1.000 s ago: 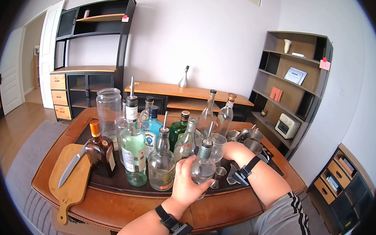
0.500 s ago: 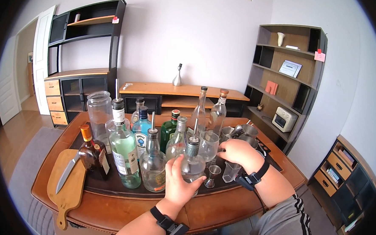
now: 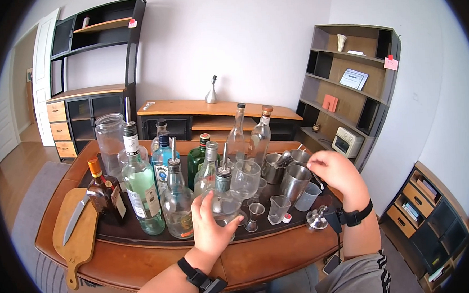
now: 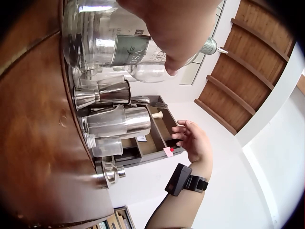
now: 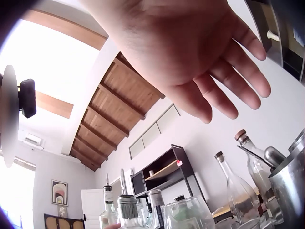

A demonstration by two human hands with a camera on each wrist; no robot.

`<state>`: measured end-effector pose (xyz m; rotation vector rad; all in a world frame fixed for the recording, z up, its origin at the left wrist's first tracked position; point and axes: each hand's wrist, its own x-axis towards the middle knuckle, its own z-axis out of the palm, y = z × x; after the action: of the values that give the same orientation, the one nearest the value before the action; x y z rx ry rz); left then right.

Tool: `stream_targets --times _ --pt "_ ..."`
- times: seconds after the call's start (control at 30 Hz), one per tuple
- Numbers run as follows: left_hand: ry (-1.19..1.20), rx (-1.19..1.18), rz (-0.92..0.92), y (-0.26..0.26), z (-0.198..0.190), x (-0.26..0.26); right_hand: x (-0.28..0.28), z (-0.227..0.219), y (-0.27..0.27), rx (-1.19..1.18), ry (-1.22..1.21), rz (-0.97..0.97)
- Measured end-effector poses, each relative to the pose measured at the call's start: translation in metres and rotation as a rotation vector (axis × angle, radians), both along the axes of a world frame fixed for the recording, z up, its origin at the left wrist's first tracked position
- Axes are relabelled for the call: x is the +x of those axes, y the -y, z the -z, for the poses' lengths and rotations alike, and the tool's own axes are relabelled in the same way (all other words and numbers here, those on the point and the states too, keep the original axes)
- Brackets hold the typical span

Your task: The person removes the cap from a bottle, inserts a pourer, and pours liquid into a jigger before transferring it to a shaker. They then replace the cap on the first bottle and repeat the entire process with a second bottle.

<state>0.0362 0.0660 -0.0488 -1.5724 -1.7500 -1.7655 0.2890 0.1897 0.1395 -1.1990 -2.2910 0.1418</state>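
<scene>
My left hand (image 3: 209, 224) grips a clear glass bottle (image 3: 225, 204) at the table's front, fingers on one side and thumb on the other. A metal pourer (image 3: 225, 158) stands in its neck, and the left wrist view shows a grey-green label (image 4: 129, 49) with "VSO" letters. Held in the air over the right part of the table, my right hand (image 3: 339, 174) has nothing in its grasp; its fingers spread loosely in the right wrist view. Below and left of it are a metal shaker tin (image 3: 296, 183) and a frosted plastic cup (image 3: 307, 197).
A jigger (image 3: 254, 217), a small clear beaker (image 3: 278, 210) and a stemmed glass (image 3: 245, 180) stand right of the held bottle. Several bottles, including a green-tinted one (image 3: 141, 196), crowd the left. A knife (image 3: 76, 217) lies on a wooden board (image 3: 81, 249). A metal strainer (image 3: 318, 218) lies front right.
My right hand has risen and moved right, from behind the small beaker to above the tins. The left hand keeps its hold on the bottle. The head view has turned slightly right.
</scene>
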Motion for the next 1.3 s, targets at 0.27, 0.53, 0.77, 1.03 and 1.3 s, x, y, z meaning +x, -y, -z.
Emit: stream_targets --times 0.27,0.53,0.77,1.03,1.3 --pt "-0.001 -0.018 0.009 0.000 -0.001 -0.002 -0.050 0.015 0.004 0.137 0.271 -0.181" --pt "0.006 -0.012 0.026 0.000 -0.001 -0.002 -0.094 0.079 -0.056 0.177 0.538 -0.164" --pt "0.004 -0.021 0.024 0.001 -0.002 -0.003 -0.126 0.087 -0.111 0.075 0.765 0.038" --pt "0.010 -0.022 0.036 0.001 -0.001 -0.004 -0.146 0.078 -0.126 -0.040 0.902 0.111" --pt "0.018 0.024 0.042 -0.002 0.002 -0.005 -0.144 0.094 -0.159 -0.184 0.880 0.084"
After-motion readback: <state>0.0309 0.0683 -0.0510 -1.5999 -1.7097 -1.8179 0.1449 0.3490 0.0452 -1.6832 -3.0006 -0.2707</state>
